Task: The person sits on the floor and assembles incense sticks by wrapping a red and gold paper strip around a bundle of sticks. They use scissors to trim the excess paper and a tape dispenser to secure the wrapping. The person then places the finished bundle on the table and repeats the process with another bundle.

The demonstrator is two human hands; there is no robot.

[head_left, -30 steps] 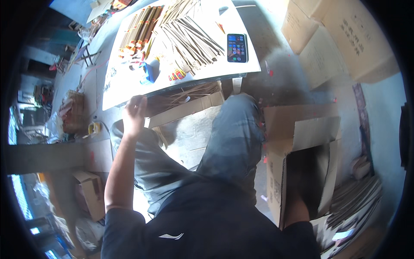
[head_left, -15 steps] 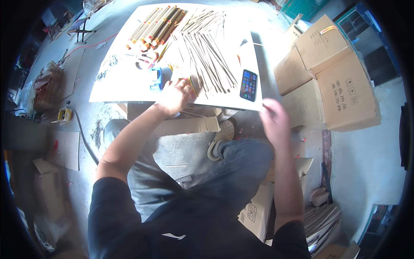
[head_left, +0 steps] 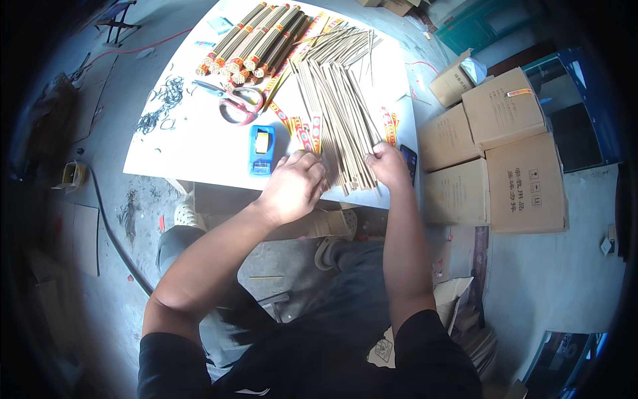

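Thin brown incense sticks (head_left: 335, 113) lie in a loose heap on the white table (head_left: 199, 149), their near ends close to the front edge. At the left of those ends is my left hand (head_left: 296, 187), its fingers curled and their tips hidden under it. My right hand (head_left: 391, 166) is closed at the heap's right side, with thumb and forefinger pinched against the sticks. Red and yellow paper labels (head_left: 306, 133) lie beyond my left hand. A blue tape dispenser (head_left: 260, 151) stands to its left. My right hand partly covers a phone (head_left: 409, 159).
Banded bundles of incense sticks (head_left: 249, 40) lie at the far left of the table. Nearer are scissors (head_left: 240, 105) and scattered black rubber bands (head_left: 163, 106). Cardboard boxes (head_left: 525, 183) are stacked on the right. A cable (head_left: 116, 233) runs along the floor at left.
My right hand has come in from the table's right corner to the incense sticks. My left hand stays near their left side, fingers more curled. The whole view has shifted.
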